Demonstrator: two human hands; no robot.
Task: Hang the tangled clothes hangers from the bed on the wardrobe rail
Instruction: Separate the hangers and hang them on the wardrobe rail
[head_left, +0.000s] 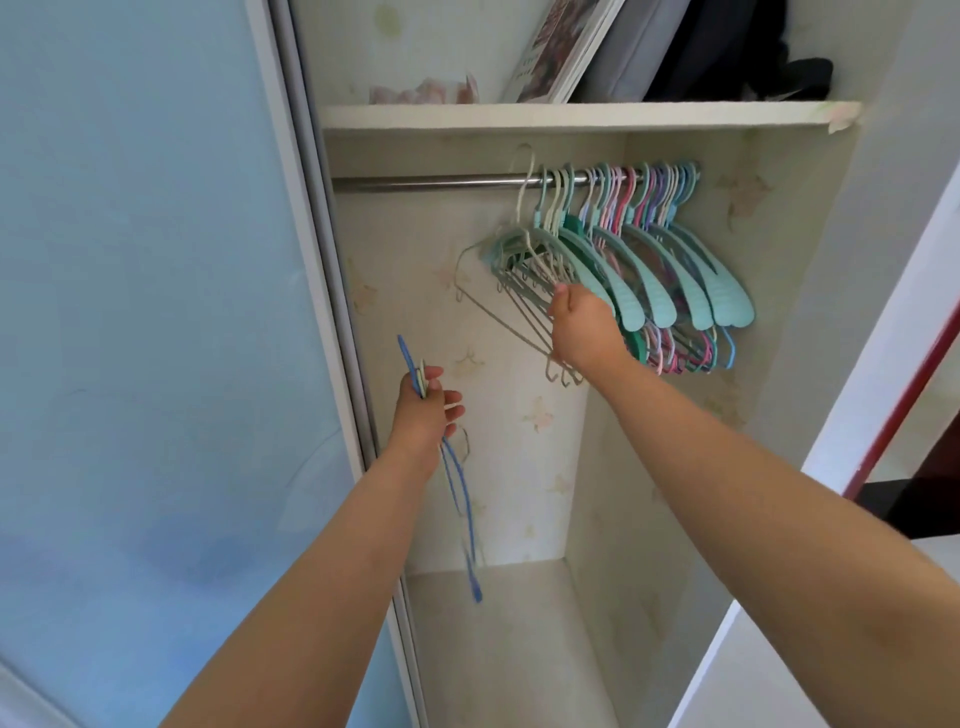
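Fingers of right hand (582, 332) pinch grey hangers (514, 312) on the rail (426, 183); left hand (423, 410) grips blue hangers (462, 499).

both arms reach forward; left hand (423, 410) lower, fingers (453, 413) curled; right hand (584, 330) raised, fist-like

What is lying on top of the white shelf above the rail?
On the white shelf stand a leaning framed picture, a grey flat item and dark fabric. The picture's top edge cuts off their upper parts; what lies behind them is hidden.
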